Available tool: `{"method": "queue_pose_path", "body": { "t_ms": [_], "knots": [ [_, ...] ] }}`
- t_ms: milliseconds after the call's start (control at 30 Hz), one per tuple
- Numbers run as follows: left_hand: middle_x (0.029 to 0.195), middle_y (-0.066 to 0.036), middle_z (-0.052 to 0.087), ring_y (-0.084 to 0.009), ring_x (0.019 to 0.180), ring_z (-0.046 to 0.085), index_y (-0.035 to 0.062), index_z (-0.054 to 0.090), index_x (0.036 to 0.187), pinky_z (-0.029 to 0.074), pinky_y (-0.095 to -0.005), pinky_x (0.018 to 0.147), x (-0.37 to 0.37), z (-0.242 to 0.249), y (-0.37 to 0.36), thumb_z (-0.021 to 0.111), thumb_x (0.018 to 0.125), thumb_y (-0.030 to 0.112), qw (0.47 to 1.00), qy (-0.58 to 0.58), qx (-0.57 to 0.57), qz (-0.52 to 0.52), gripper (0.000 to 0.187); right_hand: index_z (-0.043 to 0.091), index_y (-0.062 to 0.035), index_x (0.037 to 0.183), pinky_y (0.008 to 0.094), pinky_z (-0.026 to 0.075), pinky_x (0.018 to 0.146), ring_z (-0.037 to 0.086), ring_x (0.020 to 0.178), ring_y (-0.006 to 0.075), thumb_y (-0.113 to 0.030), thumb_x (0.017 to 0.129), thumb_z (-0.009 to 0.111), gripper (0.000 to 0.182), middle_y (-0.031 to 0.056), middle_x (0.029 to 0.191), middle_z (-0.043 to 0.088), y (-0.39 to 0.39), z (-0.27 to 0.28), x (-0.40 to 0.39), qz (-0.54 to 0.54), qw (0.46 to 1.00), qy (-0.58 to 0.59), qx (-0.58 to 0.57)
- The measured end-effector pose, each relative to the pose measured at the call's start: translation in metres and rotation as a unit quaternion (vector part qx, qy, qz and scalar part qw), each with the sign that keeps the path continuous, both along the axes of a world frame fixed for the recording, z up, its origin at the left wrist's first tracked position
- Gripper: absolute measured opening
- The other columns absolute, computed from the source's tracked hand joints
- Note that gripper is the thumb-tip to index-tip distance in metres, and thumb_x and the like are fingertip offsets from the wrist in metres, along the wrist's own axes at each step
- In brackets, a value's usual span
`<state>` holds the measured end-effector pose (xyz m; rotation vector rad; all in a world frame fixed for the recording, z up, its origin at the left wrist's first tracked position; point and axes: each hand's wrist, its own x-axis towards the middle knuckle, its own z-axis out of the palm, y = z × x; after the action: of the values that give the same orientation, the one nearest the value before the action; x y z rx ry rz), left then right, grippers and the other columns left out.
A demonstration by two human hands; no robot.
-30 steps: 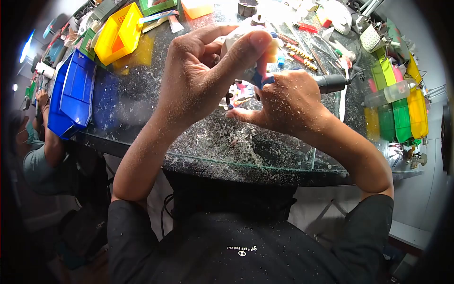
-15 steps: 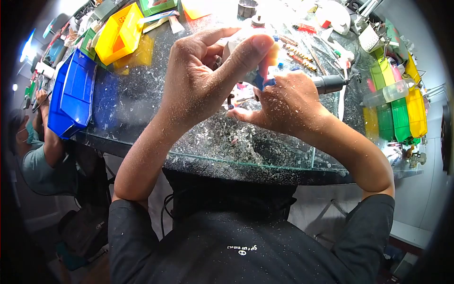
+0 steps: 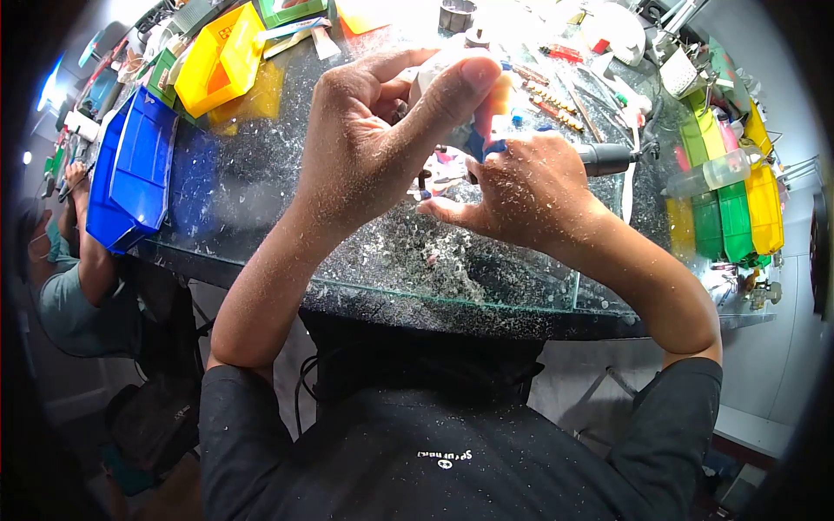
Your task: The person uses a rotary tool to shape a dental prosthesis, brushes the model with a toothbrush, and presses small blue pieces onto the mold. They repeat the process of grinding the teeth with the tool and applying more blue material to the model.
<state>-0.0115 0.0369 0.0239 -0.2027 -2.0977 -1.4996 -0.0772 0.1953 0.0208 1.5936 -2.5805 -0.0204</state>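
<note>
My left hand (image 3: 369, 143) is raised over the bench, its thumb and fingers closed around a whitish piece (image 3: 423, 84). Most of that piece is hidden behind the thumb and washed out by the lamp. Close by on the right, my right hand (image 3: 530, 178) grips a grey rotary handpiece (image 3: 605, 159), whose body sticks out to the right past the knuckles. The working tip is hidden by the hands. Pale shavings (image 3: 443, 260) cover the bench below, and dust clings to both hands and forearms.
A blue bin (image 3: 130, 174) and a yellow bin (image 3: 221, 65) stand at left; green and yellow bins (image 3: 738, 213) are at right. Small tools (image 3: 556, 108) lie behind my right hand. A co-worker's arm (image 3: 91, 260) is at far left. The glass edge (image 3: 417, 300) runs in front.
Both hands keep nearly the same place and grip. The fingers of my right hand have shifted very slightly near the piece in my left hand.
</note>
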Motion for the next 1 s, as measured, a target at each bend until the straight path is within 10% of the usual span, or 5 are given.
{"method": "queue_pose_path", "body": {
  "t_ms": [1000],
  "knots": [
    [0.072, -0.005, 0.067, -0.0079, 0.070, 0.064, 0.0031, 0.069, 0.094, 0.049, -0.0219, 0.067, 0.0018, -0.0008, -0.0033, 0.051, 0.092, 0.055, 1.000, 0.013, 0.006, 0.001, 0.055, 0.069, -0.0047, 0.063, 0.0362, 0.050, 0.047, 0.063, 0.050, 0.0243, -0.068, 0.081, 0.051, 0.068, 0.0087, 0.050, 0.058, -0.0040, -0.0002, 0.0022, -0.004, 1.000, 0.005, 0.013]
  ]
}}
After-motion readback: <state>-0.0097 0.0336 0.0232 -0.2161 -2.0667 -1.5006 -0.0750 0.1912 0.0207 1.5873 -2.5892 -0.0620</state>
